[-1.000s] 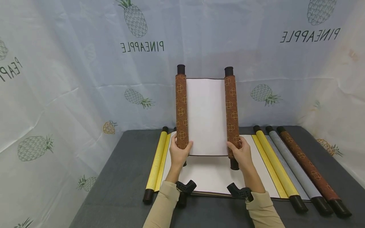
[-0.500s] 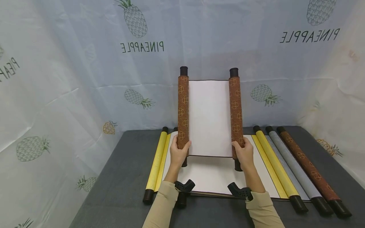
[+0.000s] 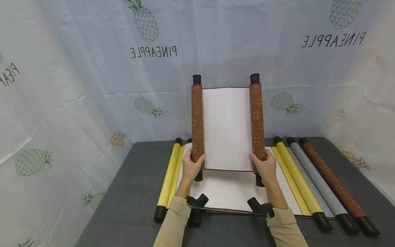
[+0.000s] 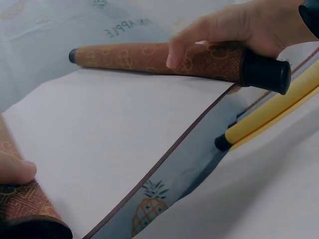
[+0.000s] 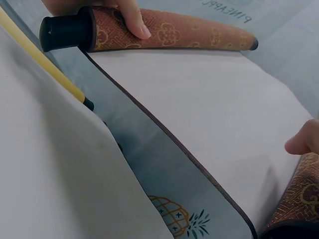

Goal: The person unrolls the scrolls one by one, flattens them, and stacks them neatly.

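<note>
A brown hanging scroll (image 3: pixel 226 128) with gold flower patterns is held up, partly unrolled, its blank white paper facing the head camera. My left hand (image 3: pixel 191 166) grips the lower part of its left roll (image 3: pixel 197 120), thumb at the paper's edge. The right roll (image 3: pixel 256 116) is gripped low down by my right hand (image 3: pixel 266 165). Black knobs cap both rolls. In the left wrist view, the left fingers (image 4: pixel 175 52) wrap over the patterned roll. The right wrist view shows a right fingertip (image 5: pixel 139 29) pressed on its roll.
Beneath the raised scroll, a yellow scroll (image 3: pixel 231 192) lies spread on the dark grey table (image 3: pixel 123 192). At right lie a grey roll (image 3: pixel 319 176) and another brown patterned roll (image 3: pixel 336 185). A pineapple-print curtain (image 3: pixel 102 68) hangs behind and at both sides.
The two brown rolls have moved slightly farther apart, and more white paper shows between them. The right hand has shifted a little to the right. The scrolls on the table stay put.
</note>
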A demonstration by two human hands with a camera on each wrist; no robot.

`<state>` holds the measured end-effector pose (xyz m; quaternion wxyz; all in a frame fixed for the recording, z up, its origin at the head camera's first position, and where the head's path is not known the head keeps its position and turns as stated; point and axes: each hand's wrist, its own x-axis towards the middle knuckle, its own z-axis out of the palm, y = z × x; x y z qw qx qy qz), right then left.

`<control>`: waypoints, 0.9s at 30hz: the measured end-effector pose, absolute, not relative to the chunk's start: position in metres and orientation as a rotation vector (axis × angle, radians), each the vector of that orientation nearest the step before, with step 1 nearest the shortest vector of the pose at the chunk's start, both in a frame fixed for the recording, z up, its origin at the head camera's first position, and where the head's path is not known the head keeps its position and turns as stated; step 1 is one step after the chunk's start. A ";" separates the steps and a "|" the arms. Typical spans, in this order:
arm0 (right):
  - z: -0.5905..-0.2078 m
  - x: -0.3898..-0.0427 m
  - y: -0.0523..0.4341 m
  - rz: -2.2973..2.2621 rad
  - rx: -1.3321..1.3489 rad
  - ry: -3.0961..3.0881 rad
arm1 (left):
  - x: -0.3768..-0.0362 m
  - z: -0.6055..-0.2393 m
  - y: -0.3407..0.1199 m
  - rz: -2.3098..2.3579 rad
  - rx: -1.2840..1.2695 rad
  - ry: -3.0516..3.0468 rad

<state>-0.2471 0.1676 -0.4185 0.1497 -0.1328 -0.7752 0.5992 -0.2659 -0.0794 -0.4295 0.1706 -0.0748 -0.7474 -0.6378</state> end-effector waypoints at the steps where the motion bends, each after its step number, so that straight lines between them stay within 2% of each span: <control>1: -0.419 -0.247 0.168 1.722 -0.382 -2.230 | -0.266 -0.429 -0.080 -1.830 -0.220 -2.125; 15: -0.422 -0.249 0.171 1.742 -0.350 -2.204 | -0.272 -0.432 -0.080 -2.038 -0.195 -2.155; 27: -0.423 -0.248 0.168 1.716 -0.369 -2.210 | -0.269 -0.432 -0.076 -1.839 -0.050 -2.106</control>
